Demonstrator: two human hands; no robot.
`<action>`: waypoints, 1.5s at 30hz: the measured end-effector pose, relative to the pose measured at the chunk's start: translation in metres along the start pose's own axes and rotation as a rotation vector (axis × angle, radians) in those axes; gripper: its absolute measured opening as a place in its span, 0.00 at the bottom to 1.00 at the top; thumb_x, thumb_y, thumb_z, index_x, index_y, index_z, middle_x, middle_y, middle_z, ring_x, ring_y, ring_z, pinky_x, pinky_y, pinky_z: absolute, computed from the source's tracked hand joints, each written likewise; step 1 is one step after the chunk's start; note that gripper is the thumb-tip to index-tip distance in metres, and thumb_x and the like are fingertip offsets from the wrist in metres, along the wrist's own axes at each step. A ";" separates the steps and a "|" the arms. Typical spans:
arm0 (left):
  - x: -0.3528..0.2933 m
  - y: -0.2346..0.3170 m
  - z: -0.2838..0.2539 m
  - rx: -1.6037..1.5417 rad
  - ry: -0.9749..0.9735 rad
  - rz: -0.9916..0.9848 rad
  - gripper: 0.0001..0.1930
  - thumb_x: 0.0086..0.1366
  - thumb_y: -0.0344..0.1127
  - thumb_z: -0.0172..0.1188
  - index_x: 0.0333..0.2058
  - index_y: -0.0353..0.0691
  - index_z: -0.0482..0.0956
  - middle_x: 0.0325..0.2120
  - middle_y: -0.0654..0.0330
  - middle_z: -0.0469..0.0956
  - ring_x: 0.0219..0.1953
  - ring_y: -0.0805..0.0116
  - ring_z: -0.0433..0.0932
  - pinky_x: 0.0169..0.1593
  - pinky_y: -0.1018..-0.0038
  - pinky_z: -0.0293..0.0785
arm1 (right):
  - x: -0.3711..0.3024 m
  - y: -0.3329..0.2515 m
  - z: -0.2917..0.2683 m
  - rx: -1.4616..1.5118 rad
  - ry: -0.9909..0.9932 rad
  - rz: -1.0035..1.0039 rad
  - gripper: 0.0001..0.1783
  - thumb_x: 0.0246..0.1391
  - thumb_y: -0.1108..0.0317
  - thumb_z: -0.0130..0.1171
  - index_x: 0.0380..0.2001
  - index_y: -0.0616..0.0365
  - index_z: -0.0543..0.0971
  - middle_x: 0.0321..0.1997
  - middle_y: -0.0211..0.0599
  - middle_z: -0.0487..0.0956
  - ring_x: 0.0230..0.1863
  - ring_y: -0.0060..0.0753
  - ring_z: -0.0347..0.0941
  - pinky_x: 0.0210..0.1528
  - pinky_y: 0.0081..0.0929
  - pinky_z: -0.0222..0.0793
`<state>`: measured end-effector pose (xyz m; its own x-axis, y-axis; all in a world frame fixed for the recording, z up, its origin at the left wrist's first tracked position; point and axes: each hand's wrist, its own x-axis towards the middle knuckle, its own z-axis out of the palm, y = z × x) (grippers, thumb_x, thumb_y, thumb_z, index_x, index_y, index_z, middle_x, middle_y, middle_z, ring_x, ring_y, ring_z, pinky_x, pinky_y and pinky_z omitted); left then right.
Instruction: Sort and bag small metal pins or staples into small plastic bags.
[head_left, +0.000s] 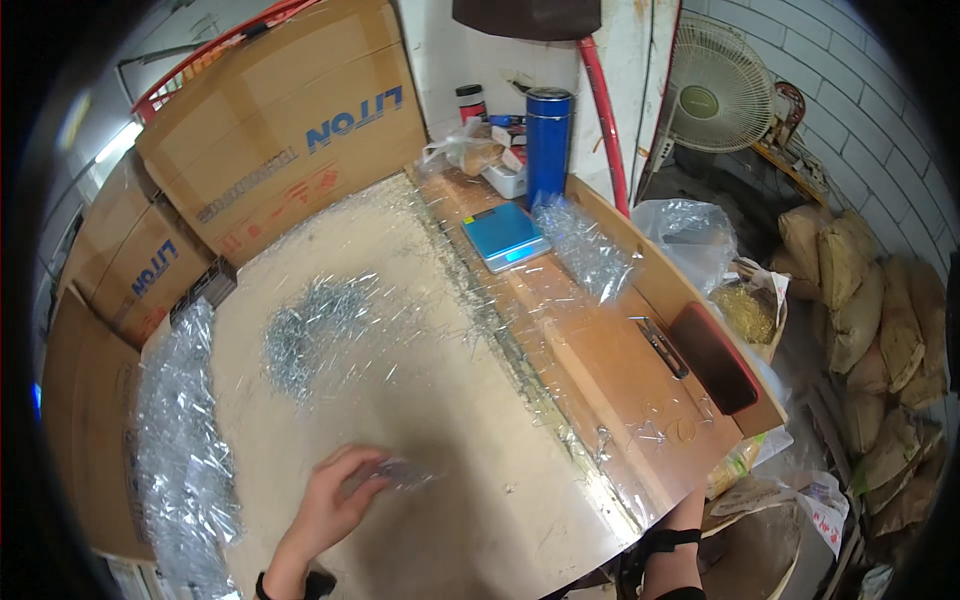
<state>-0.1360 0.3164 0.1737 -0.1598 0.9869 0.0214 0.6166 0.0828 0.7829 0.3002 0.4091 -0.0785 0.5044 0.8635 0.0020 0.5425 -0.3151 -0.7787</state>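
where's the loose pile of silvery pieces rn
In the head view, the pile of silvery pieces lies left of centre on the pale tabletop, beyond the left hand and right of the clear plastic bags.

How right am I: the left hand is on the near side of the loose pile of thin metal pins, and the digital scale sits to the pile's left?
Not quite: the digital scale sits to the right of the loose pile of thin metal pins, as the head view shows. The left hand is indeed on the pile's near side.
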 end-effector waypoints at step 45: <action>-0.179 -0.047 0.049 -0.284 0.762 -0.287 0.17 0.59 0.26 0.59 0.46 0.26 0.71 0.40 0.49 0.76 0.40 0.62 0.75 0.46 0.72 0.73 | 0.118 -0.025 0.033 -0.005 0.329 -0.206 0.15 0.46 0.64 0.57 0.38 0.59 0.75 0.33 0.52 0.78 0.37 0.57 0.74 0.37 0.49 0.66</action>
<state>-0.0984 0.1424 0.1020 -0.8162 0.5627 0.1312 0.2735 0.1764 0.9456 0.3238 0.5320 -0.0794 0.5728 0.7367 0.3595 0.6578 -0.1514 -0.7378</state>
